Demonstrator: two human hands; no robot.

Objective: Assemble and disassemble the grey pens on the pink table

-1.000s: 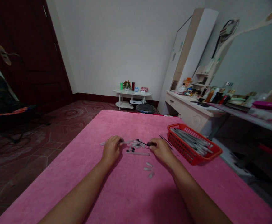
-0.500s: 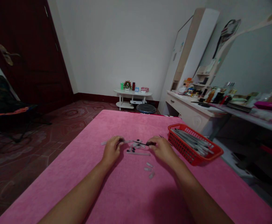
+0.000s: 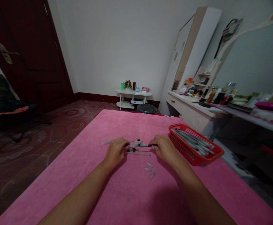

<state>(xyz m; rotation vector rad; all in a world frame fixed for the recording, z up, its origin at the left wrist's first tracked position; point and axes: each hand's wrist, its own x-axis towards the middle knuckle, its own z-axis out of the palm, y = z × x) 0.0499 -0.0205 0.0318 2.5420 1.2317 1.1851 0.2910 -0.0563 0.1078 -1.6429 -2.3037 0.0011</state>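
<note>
Over the middle of the pink cloth, my left hand point(image 3: 116, 151) is closed in a pinch. A small dark piece shows at its fingertips, too small to make out. Facing it, my right hand point(image 3: 162, 147) is closed on a thin dark pen refill point(image 3: 143, 146), which points left towards the left fingers. Whether its tip touches the left hand's piece I cannot tell. Behind and below the refill lies a small pile of clear pen parts point(image 3: 137, 143) with black bits. A clear pen tube point(image 3: 141, 153) lies just in front, and several clear caps point(image 3: 149, 169) lie nearer me.
A red plastic basket point(image 3: 193, 162) full of pen-like sticks stands right of my right hand. Several clear tubes point(image 3: 106, 142) lie beyond my left hand. The pink cloth point(image 3: 117, 193) covers the table. A cluttered dressing table point(image 3: 194, 107) is at the right.
My left hand has moved right, closer to the right hand, uncovering more of the clear tubes at the left. The right hand has shifted slightly right, and the refill now lies more level.
</note>
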